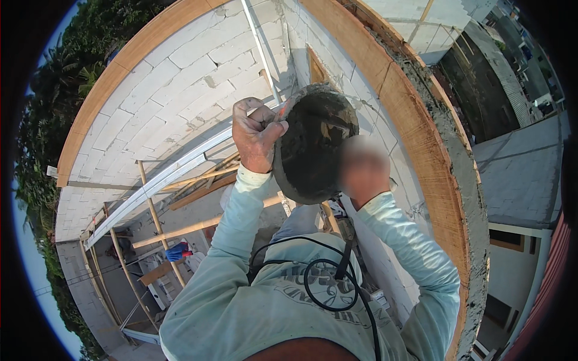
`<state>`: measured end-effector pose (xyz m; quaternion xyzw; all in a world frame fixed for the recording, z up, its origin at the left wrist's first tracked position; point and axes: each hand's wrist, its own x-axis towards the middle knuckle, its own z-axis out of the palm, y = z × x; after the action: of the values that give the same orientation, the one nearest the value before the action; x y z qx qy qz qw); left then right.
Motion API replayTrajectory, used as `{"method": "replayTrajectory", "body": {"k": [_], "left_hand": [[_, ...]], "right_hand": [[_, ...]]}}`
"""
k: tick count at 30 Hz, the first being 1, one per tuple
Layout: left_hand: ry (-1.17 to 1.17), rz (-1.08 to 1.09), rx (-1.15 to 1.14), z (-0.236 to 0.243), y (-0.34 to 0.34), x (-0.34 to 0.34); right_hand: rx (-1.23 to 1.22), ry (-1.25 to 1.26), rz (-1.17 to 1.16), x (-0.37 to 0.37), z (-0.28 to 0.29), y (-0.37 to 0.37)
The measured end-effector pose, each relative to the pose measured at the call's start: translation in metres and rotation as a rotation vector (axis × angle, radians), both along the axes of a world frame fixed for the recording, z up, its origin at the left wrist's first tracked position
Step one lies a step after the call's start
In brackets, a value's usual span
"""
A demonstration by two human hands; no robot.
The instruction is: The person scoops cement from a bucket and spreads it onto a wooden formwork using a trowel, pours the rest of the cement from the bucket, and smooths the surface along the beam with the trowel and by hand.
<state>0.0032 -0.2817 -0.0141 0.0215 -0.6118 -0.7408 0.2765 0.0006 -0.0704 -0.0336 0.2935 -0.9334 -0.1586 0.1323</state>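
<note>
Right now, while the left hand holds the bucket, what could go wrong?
The left hand grips the bucket at its rim, so it could slip or twist; the right hand is blurred, its hold unclear. If dropped, the bucket might strike the wooden pole below. The black cable looped across the shirt could snag.

The bucket (289, 182) in the middle is dark grey, and the shirt (232, 310) at the bottom is pale green with grey print. The upper-left wall (171, 81) is white with grey lines; the right-hand board (418, 135) is orange-brown.
</note>
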Motion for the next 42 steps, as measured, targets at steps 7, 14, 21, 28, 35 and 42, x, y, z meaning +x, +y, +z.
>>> {"method": "replayTrajectory", "body": {"k": [7,14,21,28,35,42], "left_hand": [[0.092,0.003,0.047,-0.011,-0.016,-0.001],[0.120,-0.119,0.159,-0.008,-0.028,0.000],[0.154,-0.154,0.136,0.005,-0.027,-0.001],[0.177,-0.051,0.051,0.004,-0.054,-0.002],[0.170,-0.102,0.069,0.008,-0.039,0.004],[0.177,-0.043,0.088,0.013,-0.053,0.008]], "right_hand": [[-0.122,-0.188,0.084,0.016,0.017,0.000],[-0.181,-0.167,-0.089,-0.018,0.040,-0.021],[-0.253,0.006,0.125,-0.003,0.037,-0.050],[-0.203,-0.188,0.326,0.031,0.020,-0.032],[-0.314,0.076,0.121,-0.001,0.033,-0.038],[-0.172,-0.237,0.263,0.039,0.014,-0.031]]}}
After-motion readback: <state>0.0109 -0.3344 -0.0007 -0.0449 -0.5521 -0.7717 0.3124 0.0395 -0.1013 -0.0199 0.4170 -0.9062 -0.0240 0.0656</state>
